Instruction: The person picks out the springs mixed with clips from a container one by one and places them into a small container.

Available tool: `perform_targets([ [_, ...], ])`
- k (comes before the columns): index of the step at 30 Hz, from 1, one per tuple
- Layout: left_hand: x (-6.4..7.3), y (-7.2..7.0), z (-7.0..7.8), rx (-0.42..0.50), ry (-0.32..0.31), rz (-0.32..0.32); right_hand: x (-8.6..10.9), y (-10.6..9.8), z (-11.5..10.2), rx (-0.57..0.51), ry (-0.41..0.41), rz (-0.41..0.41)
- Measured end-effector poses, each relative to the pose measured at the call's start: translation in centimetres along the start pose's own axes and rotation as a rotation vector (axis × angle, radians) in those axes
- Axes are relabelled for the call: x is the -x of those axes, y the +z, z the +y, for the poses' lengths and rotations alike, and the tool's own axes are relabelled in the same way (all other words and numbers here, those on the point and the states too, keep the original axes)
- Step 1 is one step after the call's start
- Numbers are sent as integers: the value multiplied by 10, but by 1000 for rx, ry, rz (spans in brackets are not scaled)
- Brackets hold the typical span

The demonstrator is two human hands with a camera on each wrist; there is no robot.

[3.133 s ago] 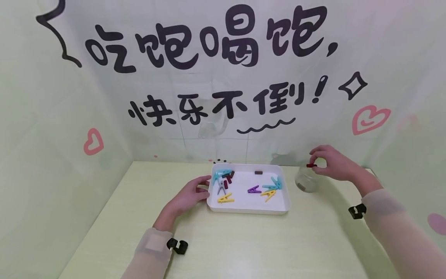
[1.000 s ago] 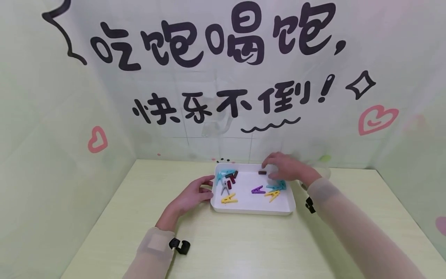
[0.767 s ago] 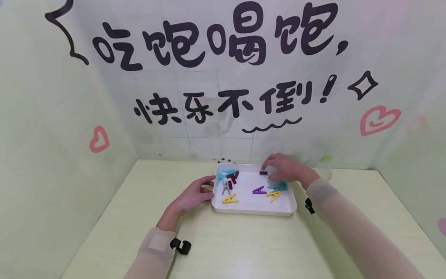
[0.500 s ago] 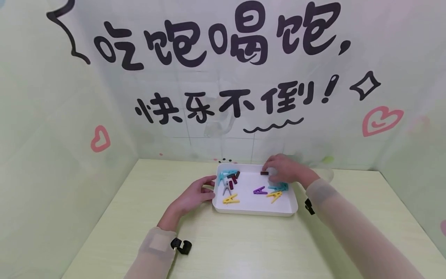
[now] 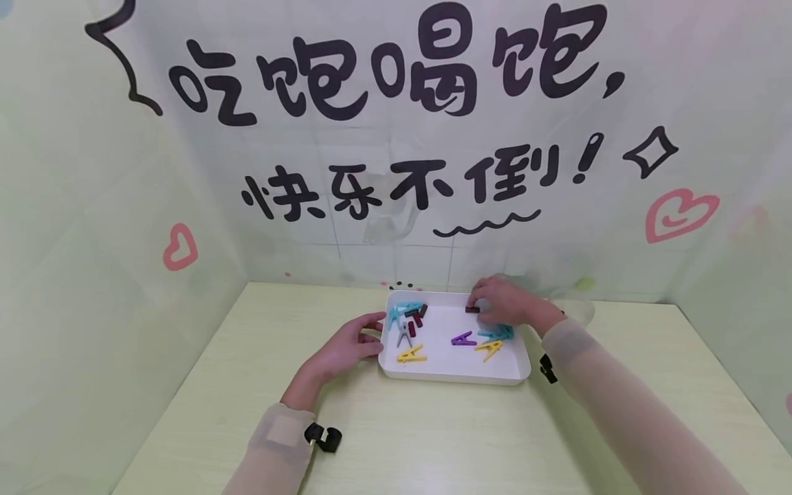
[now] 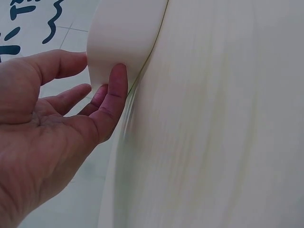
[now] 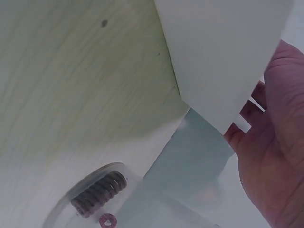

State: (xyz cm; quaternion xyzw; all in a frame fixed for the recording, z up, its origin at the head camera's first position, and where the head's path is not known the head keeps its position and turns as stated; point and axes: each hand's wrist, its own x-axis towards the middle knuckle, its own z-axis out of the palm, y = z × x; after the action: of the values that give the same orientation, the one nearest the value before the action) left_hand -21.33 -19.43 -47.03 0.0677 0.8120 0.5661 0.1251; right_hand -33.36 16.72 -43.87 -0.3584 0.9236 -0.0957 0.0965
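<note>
A white tray point(image 5: 454, 377) lies on the table with several clothespins and small cylinders in it. My left hand point(image 5: 343, 347) touches the tray's left wall; in the left wrist view its fingertips rest against the white side point(image 6: 121, 38). My right hand point(image 5: 504, 302) reaches over the back right of the tray, its index finger and thumb pinching a small dark brown cylinder point(image 5: 472, 310). In the right wrist view the tray wall hides those fingertips. Near the right hand lie teal clothespins point(image 5: 498, 333), a yellow clothespin point(image 5: 490, 349) and a purple clothespin point(image 5: 463, 339).
A clear jar point(image 5: 578, 311) stands right of the tray, partly behind the right wrist. It holds a brown ribbed cylinder point(image 7: 99, 194) and a red one point(image 7: 108, 220). More cylinders point(image 5: 412, 328), a grey clothespin point(image 5: 404, 335) and a yellow clothespin point(image 5: 411, 354) lie at the tray's left.
My right hand has come from above the jar, where it held a dark red cylinder, leftward to the tray. Its fingers have closed on the brown cylinder. My left hand stays at the tray.
</note>
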Motion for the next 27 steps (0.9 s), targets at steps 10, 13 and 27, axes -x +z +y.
perform_targets([
  [10,1,2,2,9,-4,-1,0,5,1,61,-10,-2],
  [13,0,2,2,7,-8,-1,1,3,0,41,7,-2],
  [27,2,0,5,-10,-17,2,10,-17,-2,-41,8,97],
])
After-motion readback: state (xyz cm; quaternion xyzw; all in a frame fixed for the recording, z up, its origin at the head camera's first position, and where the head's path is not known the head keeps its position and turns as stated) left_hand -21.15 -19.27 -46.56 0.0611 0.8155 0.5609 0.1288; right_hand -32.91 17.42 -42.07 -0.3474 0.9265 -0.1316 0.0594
